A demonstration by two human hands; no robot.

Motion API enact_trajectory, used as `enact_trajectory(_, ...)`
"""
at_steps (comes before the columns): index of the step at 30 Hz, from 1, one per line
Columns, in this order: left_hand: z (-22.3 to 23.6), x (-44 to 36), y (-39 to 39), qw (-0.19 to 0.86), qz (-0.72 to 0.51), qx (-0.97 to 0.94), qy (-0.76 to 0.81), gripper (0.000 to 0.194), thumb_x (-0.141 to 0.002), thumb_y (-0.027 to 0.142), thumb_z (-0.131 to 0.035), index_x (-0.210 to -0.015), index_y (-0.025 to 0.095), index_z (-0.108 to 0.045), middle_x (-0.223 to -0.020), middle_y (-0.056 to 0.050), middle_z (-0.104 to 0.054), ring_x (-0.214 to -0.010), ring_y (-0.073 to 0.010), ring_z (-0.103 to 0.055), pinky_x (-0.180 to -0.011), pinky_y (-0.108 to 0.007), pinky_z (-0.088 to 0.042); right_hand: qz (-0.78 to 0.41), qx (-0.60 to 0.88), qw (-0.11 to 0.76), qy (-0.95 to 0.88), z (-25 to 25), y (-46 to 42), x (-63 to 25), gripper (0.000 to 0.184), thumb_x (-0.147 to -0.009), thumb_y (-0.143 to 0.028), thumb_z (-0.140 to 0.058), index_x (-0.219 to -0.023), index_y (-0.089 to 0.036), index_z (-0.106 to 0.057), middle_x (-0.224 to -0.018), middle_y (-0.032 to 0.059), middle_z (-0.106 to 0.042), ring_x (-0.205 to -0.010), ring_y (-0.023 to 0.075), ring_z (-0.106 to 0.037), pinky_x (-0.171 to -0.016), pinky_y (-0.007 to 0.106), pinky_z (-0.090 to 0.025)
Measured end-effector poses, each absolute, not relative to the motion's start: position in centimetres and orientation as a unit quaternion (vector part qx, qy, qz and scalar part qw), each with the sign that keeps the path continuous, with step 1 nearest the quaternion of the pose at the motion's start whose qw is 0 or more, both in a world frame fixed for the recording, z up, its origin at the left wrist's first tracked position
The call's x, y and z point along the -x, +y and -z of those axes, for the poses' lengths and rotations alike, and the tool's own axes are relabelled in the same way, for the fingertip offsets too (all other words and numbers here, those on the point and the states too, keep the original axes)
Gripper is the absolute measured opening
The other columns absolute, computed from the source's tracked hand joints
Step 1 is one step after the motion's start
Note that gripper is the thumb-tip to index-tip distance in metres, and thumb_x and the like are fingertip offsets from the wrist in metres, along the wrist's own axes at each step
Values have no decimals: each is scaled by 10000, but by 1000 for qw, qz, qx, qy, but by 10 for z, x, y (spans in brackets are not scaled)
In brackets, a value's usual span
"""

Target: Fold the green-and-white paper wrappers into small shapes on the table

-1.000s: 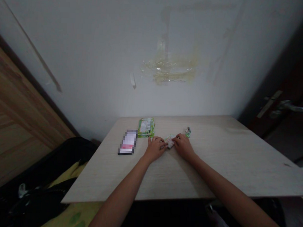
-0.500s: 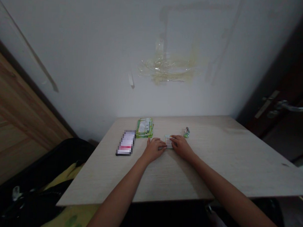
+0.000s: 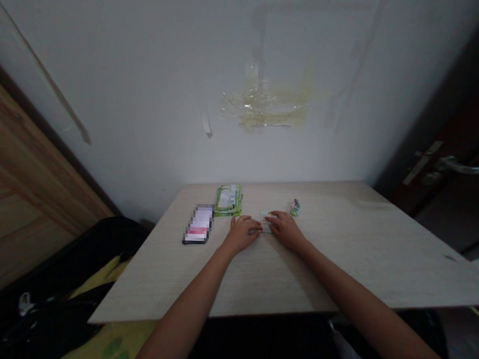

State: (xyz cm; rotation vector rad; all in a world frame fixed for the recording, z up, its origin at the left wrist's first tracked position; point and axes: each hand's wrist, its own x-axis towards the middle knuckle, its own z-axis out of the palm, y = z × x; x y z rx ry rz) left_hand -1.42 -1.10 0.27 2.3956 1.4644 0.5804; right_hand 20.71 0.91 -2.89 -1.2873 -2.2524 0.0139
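Between my hands a small, flat white-and-green packet [image 3: 266, 223] with printing lies on the table. My left hand [image 3: 243, 233] has its fingertips closed at the packet's left edge. My right hand [image 3: 287, 229] reaches over the packet's right side, its fingers curled and pressed on it. Part of the packet is hidden under these fingers. Just behind my right hand lies a small crumpled green-and-white wrapper piece [image 3: 295, 207]. A stack of green-and-white printed packets [image 3: 228, 200] sits beyond my left hand.
A phone [image 3: 199, 224], its screen lit and blurred, lies left of my left hand on the pale wooden table [image 3: 338, 267]. The wall [image 3: 167, 93] with peeling tape [image 3: 265, 109] borders the far edge. A dark door with a metal handle [image 3: 460, 166] stands at right.
The view has shifted very slightly. Both hands stay at the packet, with only a tiny shift of the right fingers across it.
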Motion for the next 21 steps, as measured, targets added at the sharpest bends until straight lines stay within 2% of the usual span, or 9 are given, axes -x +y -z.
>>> enact_trajectory(7, 0, 15, -9, 131, -208, -828, 504, 223, -934, 362, -598, -1109, 335, -735, -1239, -6, -720, -1296, -245, -513, -1162, -565, -213, -3, 484, 273, -832, 26, 9, -206, 341, -942, -269, -588, -1269, -254, -679, -1316, 119, -625, -1229, 258, -556, -1071, 453, -431)
enact_trajectory(12, 0, 16, -7, 135, -204, -831, 500, 225, -936, 352, -592, -1111, 350, -734, -1249, 14, -718, -1314, -254, -496, -1171, -606, -167, -11, 481, 275, -832, 29, 14, -208, 358, -920, -264, -602, -1266, -206, -674, -1311, 132, -635, -1227, 262, -565, -1065, 454, -443)
enact_trajectory(17, -1, 16, -6, 134, -192, -839, 491, 232, -946, 335, -579, -1109, 352, -742, -1271, 13, -709, -1345, -263, -465, -1172, -607, -170, -26, 459, 279, -843, 31, 19, -211, 354, -933, -189, -524, -1244, -200, -692, -1333, 117, -643, -1248, 242, -567, -1088, 447, -435)
enact_trajectory(21, 0, 17, -5, 118, -187, -845, 487, 238, -943, 322, -580, -1115, 348, -743, -1280, 19, -703, -1353, -263, -458, -1173, -585, -191, -29, 460, 270, -845, 29, 17, -212, 388, -902, -178, -557, -1266, -203, -687, -1360, 121, -626, -1267, 255, -558, -1096, 450, -431)
